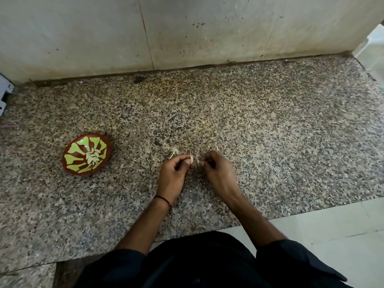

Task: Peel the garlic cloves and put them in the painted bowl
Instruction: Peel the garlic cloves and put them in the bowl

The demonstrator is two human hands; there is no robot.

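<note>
Head view: looks down on a speckled brown-grey granite counter (249,132); two bare forearms reach in from 6 o'clock.
Hard to see: the small pale garlic clove (192,158) shows only as a sliver between the fingertips. The fingers cover the rest of it, so whether it is peeled cannot be told.
Left hand (176,169): fingers are curled, and the thumb and forefinger pinch the garlic clove at its 9 o'clock end.
Right hand (216,169): fingers are curled inward and the tips meet the clove's 3 o'clock end. Whether they nip its skin or its body cannot be told.
Clove's place: held just above the counter at the middle of the picture, between both hands.
Painted bowl: the round brown clay bowl with yellow-green petal painting (75,163) sits on the counter at 9 o'clock from the hands, well apart from them.
In the bowl: a heap of pale peeled cloves (93,156) lies at its centre; they are too small to count.
Scraps: thin whitish garlic skins (173,152) lie at 11 o'clock, just beside the left hand.
Wrist: a thin black thread band (164,199) circles the left wrist.
Around: a stained pale stone wall (187,28) stands at 12 o'clock and pale floor tiles (342,235) lie at 4 o'clock.
Cut off: a white-and-blue object (5,94) is cropped by the edge at 9 o'clock and cannot be identified.
Foreground: a dark garment (197,262) hides the counter's near edge at 6 o'clock.
</note>
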